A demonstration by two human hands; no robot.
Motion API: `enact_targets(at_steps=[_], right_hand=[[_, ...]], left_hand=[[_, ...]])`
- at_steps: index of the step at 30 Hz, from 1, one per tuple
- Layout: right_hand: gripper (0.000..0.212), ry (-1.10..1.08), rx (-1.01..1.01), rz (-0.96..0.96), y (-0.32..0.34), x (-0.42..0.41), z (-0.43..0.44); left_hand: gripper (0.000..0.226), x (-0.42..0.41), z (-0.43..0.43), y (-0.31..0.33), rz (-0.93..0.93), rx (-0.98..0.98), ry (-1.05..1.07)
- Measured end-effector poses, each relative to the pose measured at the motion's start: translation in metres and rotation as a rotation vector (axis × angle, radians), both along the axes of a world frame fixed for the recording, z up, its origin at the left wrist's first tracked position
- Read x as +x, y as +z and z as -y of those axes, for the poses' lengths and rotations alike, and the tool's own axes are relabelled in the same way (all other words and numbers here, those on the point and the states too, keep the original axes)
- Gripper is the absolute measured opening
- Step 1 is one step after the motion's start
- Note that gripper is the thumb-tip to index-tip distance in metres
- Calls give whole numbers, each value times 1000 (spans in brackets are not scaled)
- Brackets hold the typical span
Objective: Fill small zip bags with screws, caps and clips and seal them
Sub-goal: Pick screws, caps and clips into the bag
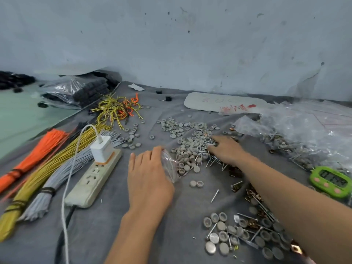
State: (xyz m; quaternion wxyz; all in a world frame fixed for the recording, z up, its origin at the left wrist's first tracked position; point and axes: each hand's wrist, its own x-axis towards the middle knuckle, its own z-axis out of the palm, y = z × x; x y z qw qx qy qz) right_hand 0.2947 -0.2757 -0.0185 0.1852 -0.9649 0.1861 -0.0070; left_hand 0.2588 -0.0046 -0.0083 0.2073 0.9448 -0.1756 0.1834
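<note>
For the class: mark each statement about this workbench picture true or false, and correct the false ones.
1. The left hand holds a small clear plastic bag. True.
2. The right hand rests on the green digital timer. False: it reaches into the pile of silver screws; the timer lies apart, near the right edge.
3. A white charger is plugged into the beige power strip. True.
4. The bundle of orange ties lies right of the grey round caps. False: it lies far left of them.
</note>
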Motion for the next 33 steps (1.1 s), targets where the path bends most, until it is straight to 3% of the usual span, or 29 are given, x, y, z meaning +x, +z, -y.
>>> enact_targets(at_steps=[2,6,11,15,18,21,27,33], right_hand=[[59,55,-94,-9,-3,1,-8],[56,171,-113,52,-1,-28,-26],[52,243,-174,-7,15,-80,-44],[34,204,-138,-37,31,-112,-47],[21,115,-56,40,36,-128,-53],[22,-22,21,140,33,-138,-66],[23,-235,347,540,15,-167,-75],[22,-305,640,623,20,-174,-67]], left_hand=[[65,3,-2,-1,-14,-23,7],[66,2,2,-1,-35,-32,12],[63,-3,3,-4,-79,-1,8],[65,-6,1,-4,-112,-10,9],[63,-9,5,-2,-107,-33,-17],[63,-14,11,-1,-93,-40,-71],[67,-26,15,-3,-69,-41,-173],[75,-41,21,-6,-80,-24,-271]])
